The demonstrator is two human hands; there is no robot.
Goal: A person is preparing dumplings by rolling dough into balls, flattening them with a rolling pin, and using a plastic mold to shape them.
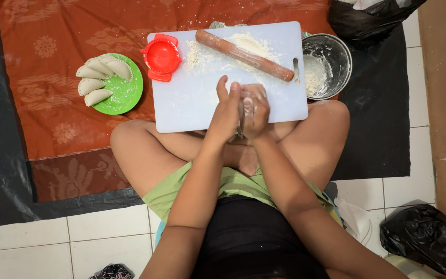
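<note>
My left hand (226,109) and my right hand (255,109) are pressed palm to palm over the near edge of a white cutting board (192,98). A piece of pale dough (243,114) shows as a thin strip between the palms. On the board lie a wooden rolling pin (244,55), scattered flour (202,54) and a red dumpling press (161,57) at its left corner. I sit cross-legged behind the board.
A green plate (125,93) with several folded dumplings (98,77) sits left on an orange patterned cloth (52,113). A floury metal bowl (329,64) stands right of the board. Black plastic bags lie at the top right (372,18) and bottom right (424,237).
</note>
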